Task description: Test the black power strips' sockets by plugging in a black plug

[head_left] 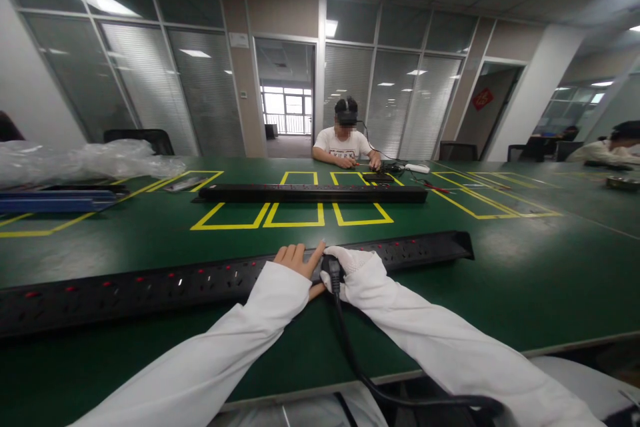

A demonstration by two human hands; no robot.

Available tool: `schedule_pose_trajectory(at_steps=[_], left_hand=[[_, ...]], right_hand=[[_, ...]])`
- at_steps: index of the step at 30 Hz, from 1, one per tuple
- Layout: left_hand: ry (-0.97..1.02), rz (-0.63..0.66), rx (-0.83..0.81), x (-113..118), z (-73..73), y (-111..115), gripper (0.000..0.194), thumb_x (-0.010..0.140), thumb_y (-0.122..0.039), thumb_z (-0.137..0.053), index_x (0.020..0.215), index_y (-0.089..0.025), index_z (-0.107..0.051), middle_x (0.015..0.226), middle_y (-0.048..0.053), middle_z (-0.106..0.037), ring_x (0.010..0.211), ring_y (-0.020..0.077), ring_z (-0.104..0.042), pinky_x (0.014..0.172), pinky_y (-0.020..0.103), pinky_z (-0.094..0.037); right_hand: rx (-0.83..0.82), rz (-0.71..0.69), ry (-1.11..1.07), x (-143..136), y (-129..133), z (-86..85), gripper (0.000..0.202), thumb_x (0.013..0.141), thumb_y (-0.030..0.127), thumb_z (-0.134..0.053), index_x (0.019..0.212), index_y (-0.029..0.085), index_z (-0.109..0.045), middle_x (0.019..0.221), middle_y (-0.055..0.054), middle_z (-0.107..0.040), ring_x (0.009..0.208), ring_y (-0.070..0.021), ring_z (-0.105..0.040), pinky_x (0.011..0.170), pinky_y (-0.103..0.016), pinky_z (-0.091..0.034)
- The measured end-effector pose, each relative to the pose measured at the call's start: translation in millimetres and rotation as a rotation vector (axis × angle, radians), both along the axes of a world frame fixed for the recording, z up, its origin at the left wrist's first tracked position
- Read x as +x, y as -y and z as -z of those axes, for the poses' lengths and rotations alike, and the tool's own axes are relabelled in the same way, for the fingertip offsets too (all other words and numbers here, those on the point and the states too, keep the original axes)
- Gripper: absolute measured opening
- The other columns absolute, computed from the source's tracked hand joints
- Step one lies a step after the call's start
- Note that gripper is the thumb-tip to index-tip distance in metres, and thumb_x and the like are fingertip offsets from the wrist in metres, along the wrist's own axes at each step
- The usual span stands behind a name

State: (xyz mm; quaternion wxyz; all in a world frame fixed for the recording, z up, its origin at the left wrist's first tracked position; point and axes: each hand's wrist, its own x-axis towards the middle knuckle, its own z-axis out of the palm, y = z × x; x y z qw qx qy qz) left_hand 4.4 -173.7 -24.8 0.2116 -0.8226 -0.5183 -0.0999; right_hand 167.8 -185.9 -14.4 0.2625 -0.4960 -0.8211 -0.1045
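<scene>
A long black power strip with red switches lies slantwise on the green table in front of me. My left hand is bare and rests on the strip near its middle, fingers apart. In a white glove, my right hand grips a black plug right beside the left hand, at the strip. From the plug a thick black cable runs down over the table edge to the right. Whether the plug's pins sit in a socket is hidden by the plug and the glove.
Beyond lies a second black power strip across yellow tape outlines. At the left are blue rails and clear plastic wrap. Across the table a co-worker handles small parts near cables; another person sits far right.
</scene>
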Motion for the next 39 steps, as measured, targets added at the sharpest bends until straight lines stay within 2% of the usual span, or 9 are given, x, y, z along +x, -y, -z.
schedule_pose_trajectory(at_steps=[13, 23, 33, 39], left_hand=[[0.059, 0.024, -0.003, 0.3, -1.1, 2.6, 0.069, 0.065, -0.05, -0.051, 0.127, -0.026, -0.032, 0.097, 0.012, -0.047, 0.088, 0.0275, -0.042, 0.076, 0.038, -0.029], [0.036, 0.058, -0.031, -3.0, -14.2, 11.9, 0.065, 0.071, -0.048, -0.045, 0.129, -0.022, -0.028, 0.102, 0.014, -0.047, 0.091, 0.0279, -0.043, 0.076, 0.039, -0.031], [0.076, 0.029, -0.009, -1.6, 4.4, -1.9, 0.071, 0.066, -0.051, -0.049, 0.129, -0.026, -0.027, 0.102, 0.013, -0.046, 0.091, 0.029, -0.042, 0.076, 0.04, -0.029], [0.064, 0.033, -0.008, -2.1, 6.8, -3.8, 0.073, 0.066, -0.053, -0.048, 0.13, -0.026, -0.025, 0.101, 0.014, -0.046, 0.091, 0.03, -0.041, 0.076, 0.04, -0.029]], right_hand=[[0.026, -0.029, -0.024, -1.1, -0.1, 0.5, 0.041, 0.07, 0.045, -0.048, 0.104, 0.024, -0.05, 0.081, -0.001, -0.062, 0.07, -0.0146, -0.058, 0.063, -0.024, -0.037], [0.038, -0.019, -0.011, -0.4, -1.9, 2.3, 0.043, 0.07, 0.047, -0.048, 0.106, 0.024, -0.05, 0.084, -0.002, -0.063, 0.073, -0.0161, -0.059, 0.068, -0.026, -0.039], [0.05, 0.006, 0.024, -2.6, 2.5, -2.5, 0.041, 0.07, 0.045, -0.049, 0.105, 0.024, -0.051, 0.081, 0.0, -0.063, 0.071, -0.0166, -0.058, 0.064, -0.026, -0.038], [0.042, -0.004, 0.018, -2.2, 1.3, -1.8, 0.041, 0.07, 0.045, -0.048, 0.105, 0.024, -0.05, 0.083, 0.0, -0.063, 0.073, -0.0165, -0.058, 0.065, -0.027, -0.038]])
